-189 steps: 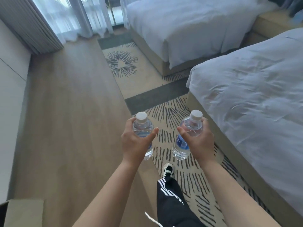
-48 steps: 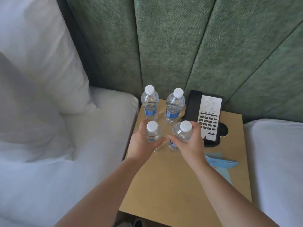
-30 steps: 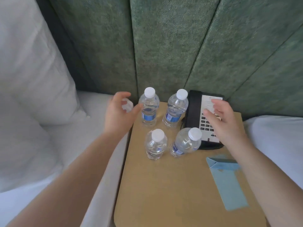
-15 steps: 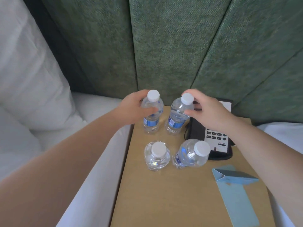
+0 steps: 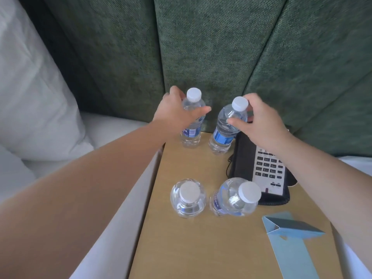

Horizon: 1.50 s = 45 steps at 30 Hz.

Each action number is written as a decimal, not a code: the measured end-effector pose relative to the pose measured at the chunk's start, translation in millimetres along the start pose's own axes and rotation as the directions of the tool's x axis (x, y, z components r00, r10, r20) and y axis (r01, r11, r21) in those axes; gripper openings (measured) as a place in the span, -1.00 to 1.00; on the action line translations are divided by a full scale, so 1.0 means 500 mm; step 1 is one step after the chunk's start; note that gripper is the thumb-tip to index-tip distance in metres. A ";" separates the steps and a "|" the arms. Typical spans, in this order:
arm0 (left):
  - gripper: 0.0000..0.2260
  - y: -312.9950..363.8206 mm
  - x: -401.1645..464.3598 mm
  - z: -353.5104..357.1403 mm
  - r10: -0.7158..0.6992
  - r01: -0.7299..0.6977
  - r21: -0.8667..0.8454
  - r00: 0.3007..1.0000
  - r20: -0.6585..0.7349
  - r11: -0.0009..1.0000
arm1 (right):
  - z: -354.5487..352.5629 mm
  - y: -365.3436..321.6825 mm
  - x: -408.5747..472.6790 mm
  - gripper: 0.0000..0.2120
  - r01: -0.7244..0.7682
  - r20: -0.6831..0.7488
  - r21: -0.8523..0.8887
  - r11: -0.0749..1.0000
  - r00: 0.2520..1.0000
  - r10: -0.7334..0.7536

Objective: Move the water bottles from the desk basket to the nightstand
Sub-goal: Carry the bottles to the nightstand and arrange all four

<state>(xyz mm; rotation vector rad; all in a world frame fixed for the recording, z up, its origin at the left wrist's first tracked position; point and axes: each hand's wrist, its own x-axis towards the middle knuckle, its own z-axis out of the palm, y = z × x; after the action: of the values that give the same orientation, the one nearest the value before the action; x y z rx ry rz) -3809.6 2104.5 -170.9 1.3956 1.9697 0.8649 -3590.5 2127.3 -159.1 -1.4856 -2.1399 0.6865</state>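
1. Now four water bottles stand on the nightstand (image 5: 201, 248), a tan table between two white beds, in two rows: two at the back near the green padded headboard (image 5: 201, 47), two nearer the front.
2. The left hand (image 5: 175, 115) wraps the upper body of the back left bottle (image 5: 191, 125), thumb across its front, fingers behind.
3. The right hand (image 5: 259, 121) pinches the back right bottle (image 5: 225, 129) at its shoulder just under the white cap; that bottle tilts slightly and stands just beside the black telephone (image 5: 265, 168).
4. The front left bottle (image 5: 188, 198) and front right bottle (image 5: 235, 197) stand upright and free, close together; the right one is just beside the telephone's front corner.
5. A folded blue card (image 5: 289, 238) lies near the table's right front.
6. Handling, as I judge it: the bottles look full, so moderately heavy for their size; the thin clear plastic will give under a hard squeeze and may be slick. The ridged waist or the shoulder under the cap offers the surest hold; the cap alone is a poor grip.
7. With all four on the nightstand, the task looks nearly done; only tidying the back pair seems left.
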 end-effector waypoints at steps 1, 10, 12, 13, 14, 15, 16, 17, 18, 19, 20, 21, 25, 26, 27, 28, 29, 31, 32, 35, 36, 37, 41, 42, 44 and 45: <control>-0.39 -0.003 0.003 -0.009 0.001 0.000 -0.042 0.999 0.045 0.999 | -0.002 0.002 -0.001 -0.50 0.004 0.019 0.014 1.000 1.000 -0.005; -0.53 -0.027 -0.005 -0.029 0.145 -0.152 0.072 0.984 0.101 0.986 | -0.007 0.009 0.005 -0.45 0.036 0.094 -0.025 0.999 0.995 -0.034; -0.51 -0.026 -0.001 -0.017 0.130 -0.136 0.059 0.987 0.096 0.989 | -0.008 0.009 0.007 -0.41 0.044 0.107 -0.023 0.999 0.993 -0.041; -0.51 -0.025 0.001 -0.013 0.118 -0.122 0.027 0.987 0.108 0.992 | -0.010 0.010 0.007 -0.38 0.038 0.130 0.003 0.999 0.991 -0.038; -0.51 -0.024 0.002 -0.011 0.109 -0.110 -0.001 0.987 0.117 0.994 | -0.014 0.012 0.007 -0.36 0.026 0.156 0.041 0.999 0.987 -0.032; -0.52 -0.022 0.004 -0.010 0.104 -0.103 -0.015 0.987 0.119 0.995 | -0.017 0.014 0.008 -0.37 0.014 0.176 0.076 0.997 0.984 -0.027; -0.53 -0.020 0.004 -0.011 0.100 -0.098 -0.017 0.988 0.115 0.995 | -0.019 0.016 0.009 -0.40 0.009 0.181 0.092 0.996 0.983 -0.025; -0.54 -0.019 0.003 -0.011 0.097 -0.095 -0.016 0.989 0.110 0.995 | -0.018 0.016 0.009 -0.45 0.011 0.165 0.084 0.996 0.986 -0.025; -0.55 -0.020 0.002 -0.010 0.094 -0.092 -0.018 0.990 0.108 0.996 | -0.015 0.014 0.010 -0.48 0.018 0.127 0.051 0.999 0.992 -0.025; -0.55 -0.021 0.002 -0.010 0.091 -0.089 -0.023 0.990 0.107 0.996 | -0.010 0.010 0.012 -0.49 0.020 0.074 -0.003 1.000 0.997 -0.020; -0.55 -0.023 0.000 -0.010 0.089 -0.086 -0.029 0.990 0.107 0.996 | -0.006 0.006 0.015 -0.46 0.009 0.018 -0.067 0.998 1.000 -0.008; -0.55 -0.024 -0.001 -0.010 0.086 -0.082 -0.037 0.990 0.108 0.996 | -0.002 0.002 0.017 -0.42 -0.011 -0.022 -0.118 0.993 1.000 0.009; -0.55 -0.024 -0.002 -0.010 0.079 -0.074 -0.049 0.990 0.115 0.996 | -0.013 0.010 0.019 -0.38 -0.078 0.111 0.076 0.994 0.991 0.070; -0.55 -0.023 -0.002 -0.009 0.074 -0.068 -0.050 0.990 0.117 0.996 | -0.018 0.012 0.016 -0.40 -0.083 0.153 0.133 0.988 0.986 0.063; -0.55 -0.022 -0.003 -0.009 0.066 -0.059 -0.063 0.991 0.120 0.996 | -0.020 0.015 0.014 -0.43 -0.075 0.165 0.146 0.987 0.985 0.050; -0.56 -0.022 -0.004 -0.009 0.060 -0.050 -0.083 0.991 0.123 0.995 | -0.020 0.016 0.013 -0.47 -0.061 0.150 0.124 0.990 0.988 0.042; -0.56 -0.021 -0.006 -0.008 0.057 -0.044 -0.099 0.991 0.124 0.994 | -0.017 0.014 0.013 -0.50 -0.050 0.116 0.079 0.996 0.992 0.041; -0.56 -0.021 -0.008 -0.008 0.054 -0.040 -0.112 0.991 0.122 0.993 | -0.010 0.007 0.016 -0.49 -0.046 0.037 -0.044 0.998 0.998 0.048; -0.56 -0.021 -0.009 -0.008 0.051 -0.037 -0.114 0.991 0.121 0.993 | -0.007 0.002 0.016 -0.44 -0.054 0.007 -0.104 0.993 0.998 0.055; -0.56 -0.021 -0.012 -0.007 0.044 -0.028 -0.130 0.991 0.124 0.991 | -0.010 -0.002 0.017 -0.41 -0.044 0.065 -0.031 0.999 0.997 0.046; -0.56 -0.021 -0.012 -0.007 0.045 -0.028 -0.134 0.991 0.124 0.991 | -0.014 -0.003 0.016 -0.44 -0.034 0.111 0.036 0.999 0.993 0.030; -0.56 -0.021 -0.013 -0.007 0.047 -0.030 -0.135 0.991 0.123 0.990 | -0.016 -0.002 0.014 -0.45 -0.024 0.144 0.067 0.997 0.989 0.014; -0.57 -0.022 -0.015 -0.006 0.051 -0.036 -0.128 0.992 0.116 0.991 | -0.008 -0.005 0.018 -0.49 -0.022 0.041 -0.061 0.998 0.999 0.024; -0.57 -0.022 -0.015 -0.006 0.050 -0.035 -0.128 0.992 0.116 0.991 | -0.004 -0.008 0.019 -0.45 -0.031 0.007 -0.119 0.992 0.999 0.032; -0.56 -0.023 -0.015 -0.005 0.051 -0.035 -0.130 0.992 0.118 0.991 | 0.000 -0.007 0.018 -0.41 -0.048 0.025 -0.108 0.993 0.998 0.051; -0.56 -0.023 -0.014 -0.005 0.052 -0.036 -0.131 0.992 0.118 0.991 | -0.001 -0.004 0.017 -0.41 -0.058 0.075 -0.033 0.998 0.995 0.060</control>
<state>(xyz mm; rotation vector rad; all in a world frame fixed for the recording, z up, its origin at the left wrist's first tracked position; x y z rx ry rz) -3816.1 2094.5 -177.7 1.3885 1.7668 0.8886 -3594.5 2134.7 -156.8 -1.5679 -2.1797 0.7449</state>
